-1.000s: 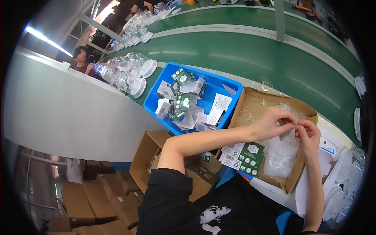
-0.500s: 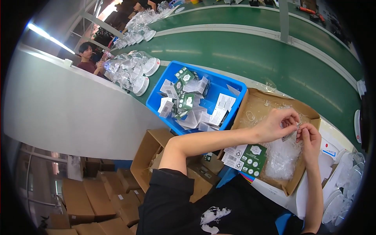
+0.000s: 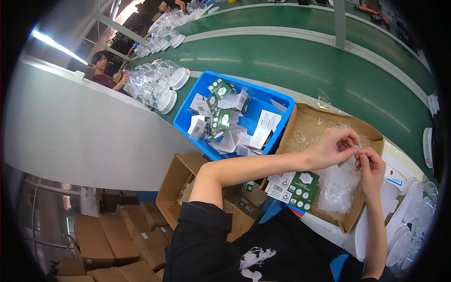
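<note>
Above an open shallow cardboard box [image 3: 300, 123], my left hand [image 3: 331, 148] and my right hand [image 3: 371, 171] meet, fingertips pinched close together. Both are closed on something small and pale that I cannot make out; the fingers hide most of it. Under them in the box lies a heap of thin clear plastic strands [image 3: 337, 188], some shaped like loops. Green and white printed cards [image 3: 303, 189] rest over the box's near left edge, below my left forearm.
A blue bin [image 3: 185, 120] left of the box contains several folded green and white cards [image 3: 221, 120]. Clear domed items with white bases [image 3: 164, 101] stand along the green conveyor [image 3: 263, 61], where a person [image 3: 103, 70] works. Cardboard cartons [image 3: 94, 239] are stacked lower left.
My hands keep nearly the same pinched pose, with only slight finger movement. The view has shifted a little. The person at the far left has moved a hand.
</note>
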